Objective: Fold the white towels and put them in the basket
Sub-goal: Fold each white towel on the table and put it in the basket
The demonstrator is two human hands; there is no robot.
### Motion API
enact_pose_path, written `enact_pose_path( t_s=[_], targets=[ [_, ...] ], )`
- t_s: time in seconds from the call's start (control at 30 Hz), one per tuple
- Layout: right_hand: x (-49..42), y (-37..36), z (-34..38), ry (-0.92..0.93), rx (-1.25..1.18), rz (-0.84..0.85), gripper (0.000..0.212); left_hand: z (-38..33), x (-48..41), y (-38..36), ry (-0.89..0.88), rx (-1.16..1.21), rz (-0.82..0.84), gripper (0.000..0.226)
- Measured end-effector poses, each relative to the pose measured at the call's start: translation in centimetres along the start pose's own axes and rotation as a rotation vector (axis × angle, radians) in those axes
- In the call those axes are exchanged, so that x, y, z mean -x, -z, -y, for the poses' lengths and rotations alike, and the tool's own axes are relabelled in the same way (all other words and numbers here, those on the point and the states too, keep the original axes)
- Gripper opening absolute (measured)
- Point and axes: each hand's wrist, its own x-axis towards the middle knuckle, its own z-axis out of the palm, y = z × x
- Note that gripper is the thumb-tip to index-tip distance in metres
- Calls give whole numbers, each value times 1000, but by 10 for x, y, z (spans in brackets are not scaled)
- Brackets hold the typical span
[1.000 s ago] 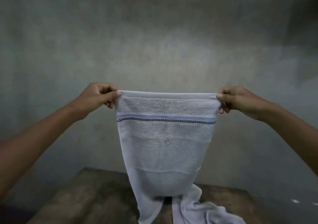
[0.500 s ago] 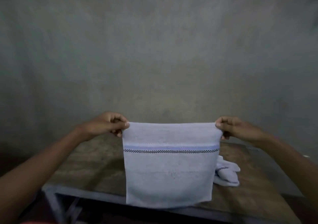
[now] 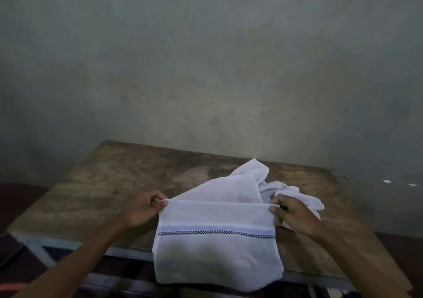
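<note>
Currently pinching towel (image 3: 217, 240) top corners: left hand (image 3: 143, 208) at left corner, right hand (image 3: 294, 217) at right. Long axis runs left-right btwn grips; lower half draped over near table (image 3: 91, 188) edge. White, blue stripe w/ checked band. Second towel (image 3: 295, 192) crumpled behind. Basket not visible.

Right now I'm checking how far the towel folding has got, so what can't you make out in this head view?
- Basket: not in the head view at all.
- Crumpled towel: partly hidden behind the held towel and the right hand, so whether it is one towel or several is unclear.
- Left hand: its fingertips are tucked behind the cloth corner.
- Table: its near edge is blurred and partly covered by the hanging towel.
</note>
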Motion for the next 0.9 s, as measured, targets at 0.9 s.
enact_pose_path(
  t_s=[0.9],
  targets=[
    [-145,-13,-8,245,257,-65,13,14,-102,-40,30,-82,-91,10]
  ],
)
